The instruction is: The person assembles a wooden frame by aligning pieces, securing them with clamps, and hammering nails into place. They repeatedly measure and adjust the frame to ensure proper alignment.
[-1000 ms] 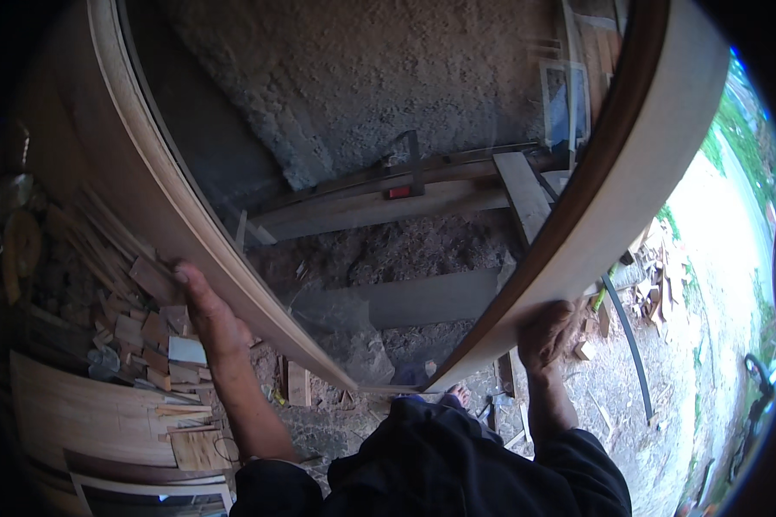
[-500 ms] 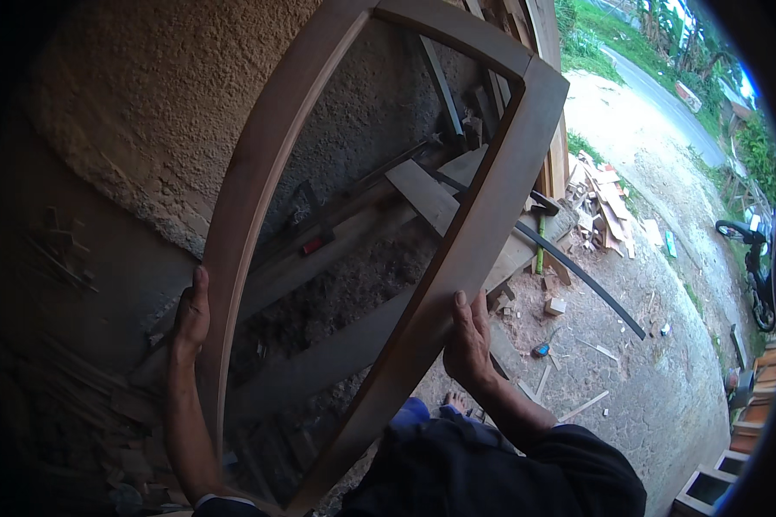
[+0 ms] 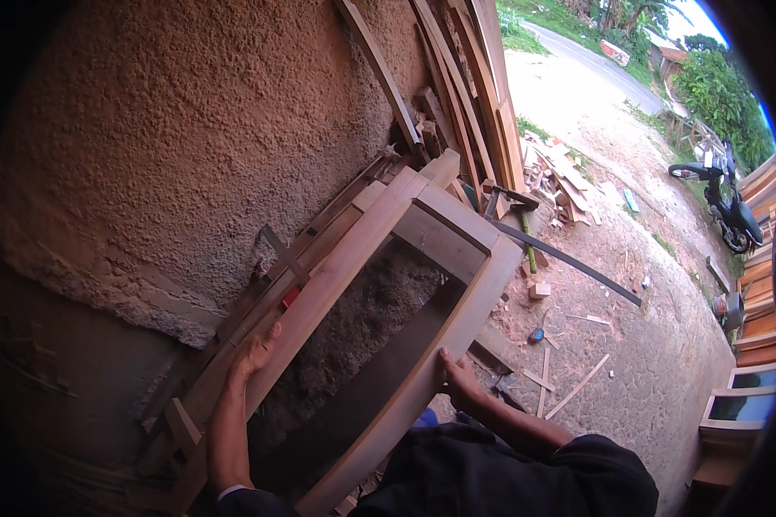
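A rectangular wooden frame (image 3: 478,303) with an open middle lies tilted in front of me, its far end resting on or just above a pale timber piece (image 3: 441,170). My left hand (image 3: 254,351) is closed on its left rail, thumb on the upper face. On the right rail, my right hand (image 3: 463,381) grips the outer edge, thumb on top and fingers partly hidden beneath. Wooden boards (image 3: 205,379) lie under and left of the frame. Beside its left rail is a flat metal strip (image 3: 284,254) with a small red part (image 3: 291,295).
A rough wall (image 3: 190,129) rises on the left, with long planks (image 3: 470,95) leaning beyond. A long dark metal bar (image 3: 578,265) juts right of the frame. Wood scraps (image 3: 565,177), a blue tape measure (image 3: 536,335) and offcuts lie on the ground. A motorbike (image 3: 722,194) stands far right.
The frame has come down from a raised, steeper position to a lower one among the boards. Both hands have moved lower with it, still gripping its rails. My view has shifted too.
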Tool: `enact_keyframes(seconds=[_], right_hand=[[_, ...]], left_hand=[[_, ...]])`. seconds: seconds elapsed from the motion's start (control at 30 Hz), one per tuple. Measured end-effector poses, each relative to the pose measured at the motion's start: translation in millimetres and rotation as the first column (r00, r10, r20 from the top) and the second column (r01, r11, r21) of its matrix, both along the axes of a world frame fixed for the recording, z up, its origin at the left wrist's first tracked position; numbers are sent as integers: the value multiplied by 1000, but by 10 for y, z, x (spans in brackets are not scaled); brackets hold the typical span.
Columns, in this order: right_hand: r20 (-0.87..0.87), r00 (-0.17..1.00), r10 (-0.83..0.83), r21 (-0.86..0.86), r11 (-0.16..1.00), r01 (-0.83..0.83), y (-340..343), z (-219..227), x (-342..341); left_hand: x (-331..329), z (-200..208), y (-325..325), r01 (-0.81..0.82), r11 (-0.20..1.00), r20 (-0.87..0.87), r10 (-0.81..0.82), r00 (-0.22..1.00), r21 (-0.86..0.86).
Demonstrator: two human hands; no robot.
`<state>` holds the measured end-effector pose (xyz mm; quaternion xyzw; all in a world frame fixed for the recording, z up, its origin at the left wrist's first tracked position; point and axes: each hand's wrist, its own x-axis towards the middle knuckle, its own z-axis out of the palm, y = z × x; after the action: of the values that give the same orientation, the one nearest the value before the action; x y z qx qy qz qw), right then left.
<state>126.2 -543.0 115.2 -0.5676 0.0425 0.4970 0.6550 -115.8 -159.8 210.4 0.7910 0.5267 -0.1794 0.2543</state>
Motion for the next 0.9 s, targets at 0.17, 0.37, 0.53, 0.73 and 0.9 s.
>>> enact_keyframes(seconds=[0.17, 0.37, 0.53, 0.73, 0.9], right_hand=[[-13, 999, -40, -123, 992, 38, 213, -303, -22], [17, 995, -94, -144, 985, 96, 314, -478, 47], [45, 994, -100, -127, 986, 105, 397, -596, 51], [42, 993, -115, -195, 973, 121, 480, -654, 82], [54, 991, -121, -288, 948, 131, 528, -656, 128]], left_hand=[[188, -602, 455, 140, 987, 98, -148, 984, 84], [434, -1101, 728, 197, 980, 53, -197, 979, -6], [553, -1372, 821, 210, 975, 13, -209, 978, -69], [627, -1537, 887, 211, 971, -23, -215, 976, -115], [695, -1610, 942, 204, 970, -45, -211, 976, -131]])
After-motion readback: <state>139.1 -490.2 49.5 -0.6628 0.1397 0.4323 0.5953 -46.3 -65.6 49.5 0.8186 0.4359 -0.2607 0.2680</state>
